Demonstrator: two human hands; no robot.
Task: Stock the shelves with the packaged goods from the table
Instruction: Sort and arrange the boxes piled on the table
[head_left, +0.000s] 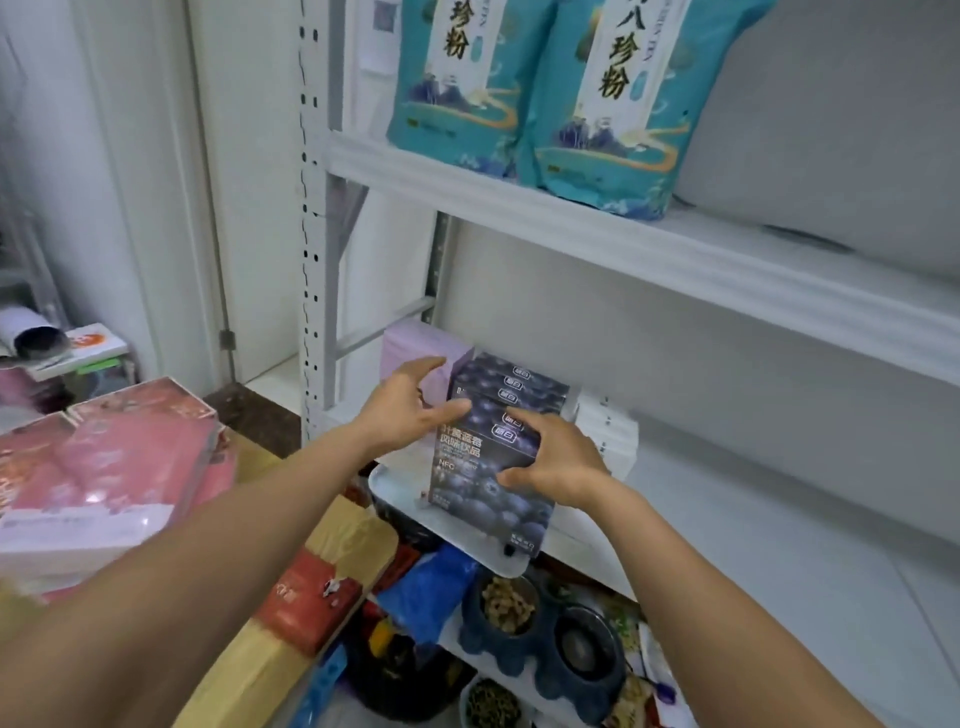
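Head view: glossy rectangular blueberry box (488, 467) is standing upright.
Right hand (550, 462): gripping its three o'clock edge.
Left hand (405, 405): hovering open.

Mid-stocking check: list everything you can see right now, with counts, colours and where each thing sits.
teal bags: two, teal, upright on the upper shelf
blueberry boxes: about five, dark blue, in a row on the middle shelf
lilac box: one, pale lilac, left of that row
white boxes: count unclear, white, right of the row
pink boxes: several, pink, stacked at left on cardboard cartons
pet bowls: two, dark blue, lower shelf
shelf unit: one, white, ahead
left hand: open, beside the row's left side
right hand: gripping the front blueberry box
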